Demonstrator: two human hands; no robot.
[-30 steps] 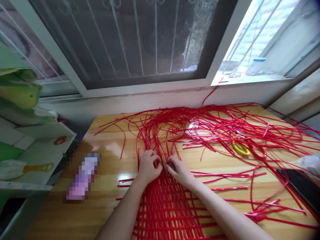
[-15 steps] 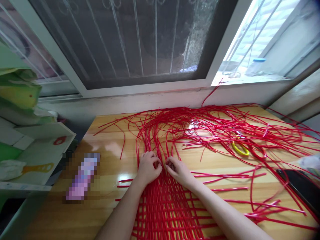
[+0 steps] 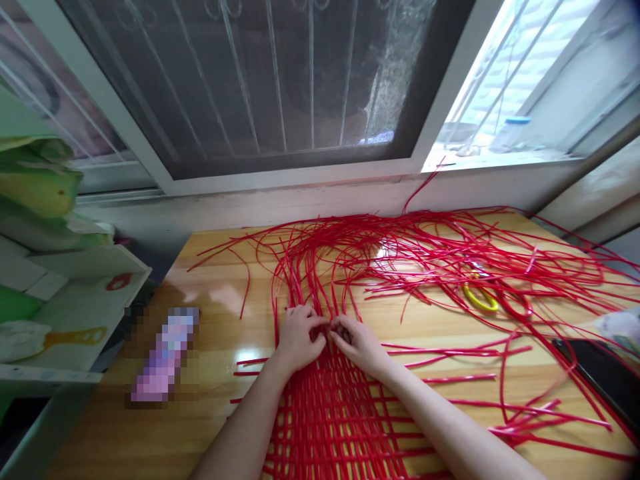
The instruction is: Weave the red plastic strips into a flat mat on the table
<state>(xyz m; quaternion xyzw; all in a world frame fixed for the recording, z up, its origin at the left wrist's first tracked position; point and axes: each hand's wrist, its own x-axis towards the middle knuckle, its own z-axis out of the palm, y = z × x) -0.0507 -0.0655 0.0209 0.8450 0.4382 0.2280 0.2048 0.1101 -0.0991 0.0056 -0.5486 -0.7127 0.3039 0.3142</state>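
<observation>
A red woven mat of plastic strips (image 3: 335, 420) lies on the wooden table (image 3: 210, 333) in front of me. Its far edge runs out into several long loose red strips (image 3: 400, 253) that fan towards the window. My left hand (image 3: 297, 337) and my right hand (image 3: 360, 343) meet at that far edge, fingertips almost touching. Both hands are closed in a pinch on red strips where the weave ends.
Yellow-handled scissors (image 3: 480, 297) lie among the strips at the right. A dark phone (image 3: 605, 377) rests near the right edge. A blurred purple object (image 3: 165, 357) lies at the left. A white shelf (image 3: 75, 300) stands left of the table; the window wall runs behind.
My two hands have drawn slightly closer together at the weave's edge; the left fingers curl further onto the strips. Nothing else has moved.
</observation>
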